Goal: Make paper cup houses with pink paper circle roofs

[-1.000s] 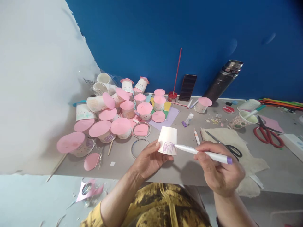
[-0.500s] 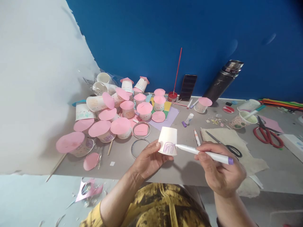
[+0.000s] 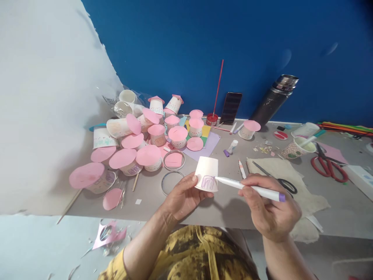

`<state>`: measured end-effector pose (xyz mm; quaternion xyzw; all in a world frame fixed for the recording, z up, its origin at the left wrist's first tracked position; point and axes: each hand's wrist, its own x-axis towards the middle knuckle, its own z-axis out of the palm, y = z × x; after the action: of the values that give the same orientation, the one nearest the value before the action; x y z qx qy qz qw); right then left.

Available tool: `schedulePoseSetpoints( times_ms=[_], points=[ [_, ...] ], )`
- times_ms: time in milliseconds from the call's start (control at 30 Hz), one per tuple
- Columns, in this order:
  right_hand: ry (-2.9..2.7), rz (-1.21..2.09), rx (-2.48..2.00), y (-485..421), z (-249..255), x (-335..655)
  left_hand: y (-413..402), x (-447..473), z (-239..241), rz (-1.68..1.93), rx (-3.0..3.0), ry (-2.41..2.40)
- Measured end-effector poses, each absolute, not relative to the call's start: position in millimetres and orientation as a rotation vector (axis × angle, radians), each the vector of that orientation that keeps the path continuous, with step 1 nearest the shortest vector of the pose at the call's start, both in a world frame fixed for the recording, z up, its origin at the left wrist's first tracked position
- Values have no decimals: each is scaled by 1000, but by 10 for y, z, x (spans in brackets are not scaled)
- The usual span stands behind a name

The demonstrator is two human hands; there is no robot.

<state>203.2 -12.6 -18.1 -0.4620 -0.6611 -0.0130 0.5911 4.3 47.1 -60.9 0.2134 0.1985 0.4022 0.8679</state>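
Observation:
My left hand [image 3: 183,196] grips a small white paper cup [image 3: 206,171] held upside down above the table's near edge. A purple arch-shaped drawing shows on the cup's lower side. In my right hand [image 3: 269,212] is a white marker with a purple end [image 3: 253,189], fingers pinched round it. Its tip touches the cup's side right next to the purple drawing.
A heap of paper cups with pink paper discs [image 3: 140,136] fills the left of the grey table [image 3: 151,194]. Two rings [image 3: 171,171], black scissors [image 3: 279,181], red scissors [image 3: 329,167], a phone [image 3: 230,107], a flask [image 3: 275,99] and a patterned cup [image 3: 297,148] lie further off.
Almost nothing differs. The marker tip has stayed at the purple drawing on the cup with only tiny shifts; the left hand keeps the cup still.

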Motion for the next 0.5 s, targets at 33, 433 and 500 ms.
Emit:
schedulePoseSetpoints(
  times_ms=[33, 433, 500],
  points=[
    [-1541, -28, -1075, -131, -179, 2031, 472, 44, -609, 843, 443, 417],
    [-1538, 4, -1071, -166, -194, 2037, 477, 53, -640, 855, 401, 418],
    [-1572, 28, -1037, -164, -178, 2033, 482, 54, -647, 864, 388, 411]
  ],
)
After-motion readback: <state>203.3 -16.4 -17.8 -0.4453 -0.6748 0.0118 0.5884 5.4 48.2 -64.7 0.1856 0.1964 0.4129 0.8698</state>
